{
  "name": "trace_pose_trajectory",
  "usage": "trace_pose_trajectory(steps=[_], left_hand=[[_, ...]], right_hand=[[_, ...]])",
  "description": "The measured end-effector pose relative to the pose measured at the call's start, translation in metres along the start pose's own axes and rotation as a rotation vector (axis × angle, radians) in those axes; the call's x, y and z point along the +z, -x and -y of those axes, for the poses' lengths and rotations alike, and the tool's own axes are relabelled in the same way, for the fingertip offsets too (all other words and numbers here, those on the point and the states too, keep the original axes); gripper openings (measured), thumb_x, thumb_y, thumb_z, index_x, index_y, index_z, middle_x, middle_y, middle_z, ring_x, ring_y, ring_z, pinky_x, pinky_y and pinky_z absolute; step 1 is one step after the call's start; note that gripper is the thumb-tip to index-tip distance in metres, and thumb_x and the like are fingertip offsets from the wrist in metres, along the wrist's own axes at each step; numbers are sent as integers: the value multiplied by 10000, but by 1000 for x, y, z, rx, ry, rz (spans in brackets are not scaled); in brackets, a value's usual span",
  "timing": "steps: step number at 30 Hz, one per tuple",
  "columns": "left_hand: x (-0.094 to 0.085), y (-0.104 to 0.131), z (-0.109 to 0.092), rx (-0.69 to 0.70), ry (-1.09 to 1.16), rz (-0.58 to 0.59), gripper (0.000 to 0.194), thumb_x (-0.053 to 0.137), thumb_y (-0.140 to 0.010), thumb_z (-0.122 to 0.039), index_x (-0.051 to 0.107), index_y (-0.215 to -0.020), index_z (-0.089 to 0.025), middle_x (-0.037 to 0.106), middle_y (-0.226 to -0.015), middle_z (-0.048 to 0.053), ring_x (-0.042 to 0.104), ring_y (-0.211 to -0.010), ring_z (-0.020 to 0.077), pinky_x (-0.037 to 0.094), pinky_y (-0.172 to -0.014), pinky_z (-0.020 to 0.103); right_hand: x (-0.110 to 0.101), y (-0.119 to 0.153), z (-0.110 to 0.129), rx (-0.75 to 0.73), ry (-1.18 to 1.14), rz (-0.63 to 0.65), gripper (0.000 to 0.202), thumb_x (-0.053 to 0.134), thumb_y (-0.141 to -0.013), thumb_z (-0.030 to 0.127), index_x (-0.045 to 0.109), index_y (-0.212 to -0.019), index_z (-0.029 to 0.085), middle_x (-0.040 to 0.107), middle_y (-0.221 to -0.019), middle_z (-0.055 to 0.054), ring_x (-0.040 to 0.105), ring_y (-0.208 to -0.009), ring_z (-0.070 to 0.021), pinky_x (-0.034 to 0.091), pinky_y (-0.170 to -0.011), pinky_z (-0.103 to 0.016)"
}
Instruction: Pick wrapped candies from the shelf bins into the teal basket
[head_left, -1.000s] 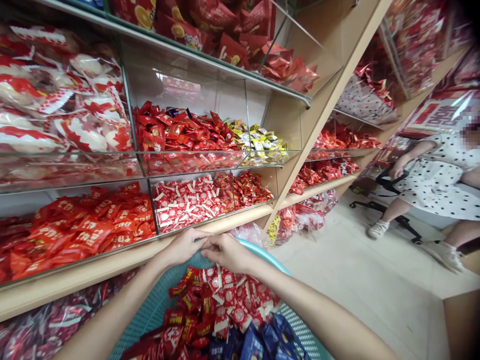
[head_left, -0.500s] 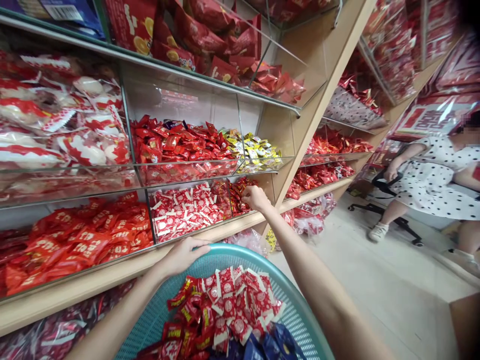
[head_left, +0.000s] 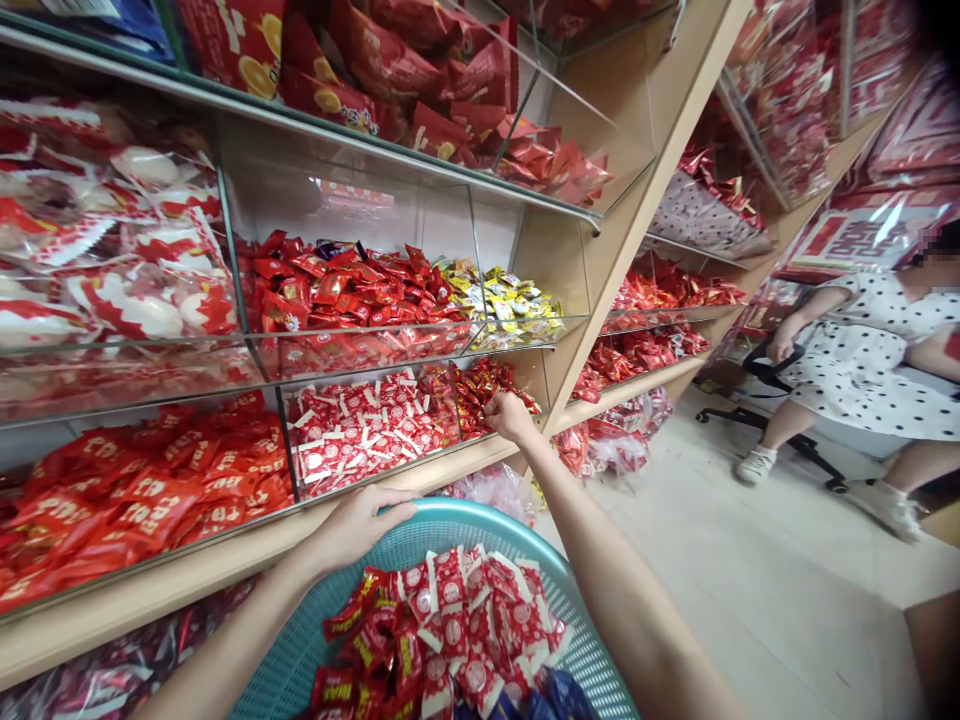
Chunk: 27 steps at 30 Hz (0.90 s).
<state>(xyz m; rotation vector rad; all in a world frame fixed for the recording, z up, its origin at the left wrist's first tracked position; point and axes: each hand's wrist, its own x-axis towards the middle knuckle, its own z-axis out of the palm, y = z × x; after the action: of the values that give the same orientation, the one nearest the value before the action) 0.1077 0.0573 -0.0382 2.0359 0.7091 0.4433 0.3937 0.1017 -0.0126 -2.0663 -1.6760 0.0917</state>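
Observation:
A teal mesh basket (head_left: 600, 640) holds red-and-white wrapped candies (head_left: 457, 620), red candies with yellow print (head_left: 382, 640) and dark blue packets (head_left: 555, 695). At the basket's far left rim is my left hand (head_left: 365, 522), its fingers closed over the edge. My right hand (head_left: 512, 415) reaches to the lower shelf, at the front of a compartment of small dark red candies (head_left: 480, 385). Its fingers are curled together, and whatever they hold is hidden. Just left of that compartment lie more red-and-white candies (head_left: 367, 425).
Glass-fronted shelves (head_left: 450, 465) carry red packets (head_left: 150, 480), red candies (head_left: 352, 285) and yellow-and-white candies (head_left: 517, 300). A slanting wooden divider (head_left: 637, 230) stands right of my right hand. A person in a dotted dress (head_left: 862, 350) sits at the right.
My right hand has dipped slightly at the small dark red candies. The basket and my left hand have shifted slightly left and down in view. The seated person's foot has moved.

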Motion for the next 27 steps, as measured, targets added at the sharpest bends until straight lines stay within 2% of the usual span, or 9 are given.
trace_pose_trajectory(steps=[6,9,12,17,23,27], left_hand=[[0,1,0,-17,-23,-19,391,458,-828,-419,635,-1092,-192,619,-1141,22,577,-1005,225,424,-892,293],[-1,1,-1,-13,-39,-27,378,459,-828,-416,641,-1084,-206,627,-1129,11,579,-1003,222,425,-890,287],[-1,1,-1,3,-38,-30,376,457,-826,-420,644,-1079,-213,634,-1117,8,581,-998,222,424,-890,286],[1,1,0,-4,-44,-30,385,454,-826,-429,638,-1089,-215,631,-1122,10,576,-1008,226,422,-894,290],[1,2,-2,-26,-19,-18,398,448,-830,-434,620,-1117,-219,633,-1120,9,580,-996,225,435,-877,289],[0,1,-4,-33,-7,-8,417,440,-831,-443,613,-1128,-207,637,-1111,17,585,-983,227,437,-875,291]], right_hand=[[-8,7,22,-71,-29,69,92,568,-686,237,643,-697,185,645,-707,-8,569,-688,-125,372,-603,-198],[-11,13,32,-54,58,151,262,544,-735,403,639,-649,174,643,-688,-43,576,-685,-151,367,-604,-226],[-8,17,37,-54,180,209,402,422,-800,509,646,-734,181,658,-786,-83,590,-770,-195,372,-677,-276],[-1,16,35,-99,194,263,484,310,-840,543,632,-821,183,651,-877,-101,583,-827,-221,361,-761,-339],[0,13,26,-148,56,254,390,406,-815,496,603,-757,164,614,-734,-45,525,-637,-136,345,-614,-240],[2,9,18,-241,-190,271,320,484,-777,429,593,-705,137,570,-667,-9,477,-594,-100,338,-560,-206]])
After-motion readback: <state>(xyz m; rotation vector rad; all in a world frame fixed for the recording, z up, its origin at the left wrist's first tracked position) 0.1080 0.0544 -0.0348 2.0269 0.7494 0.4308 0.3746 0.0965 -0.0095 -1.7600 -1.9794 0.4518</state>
